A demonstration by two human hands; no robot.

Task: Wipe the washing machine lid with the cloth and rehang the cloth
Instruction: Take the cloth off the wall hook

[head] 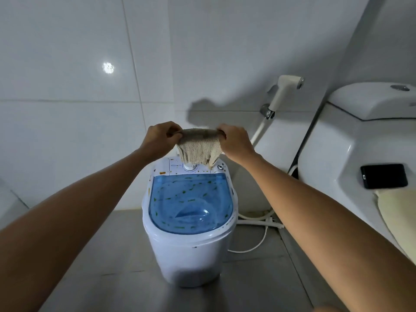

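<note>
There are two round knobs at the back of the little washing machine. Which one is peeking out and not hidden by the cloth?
The small dark knob at the back right corner. It shows beside the hanging cloth, while the big white dial in the middle is partly covered by it.

Open air lies above the blue lid (191, 201); toilet (351, 154) crowds its right.

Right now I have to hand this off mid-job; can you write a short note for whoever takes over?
Left hand and right hand: each pinches one top end of the beige knitted cloth, stretched between them in the air.
The cloth hangs above the control panel of the small white washing machine; contact unclear.
The translucent blue lid is shut and carries green and orange specks, so wiping looks not yet done.
Left: wipe the lid, rehang the cloth. No hanging spot in view.
</note>
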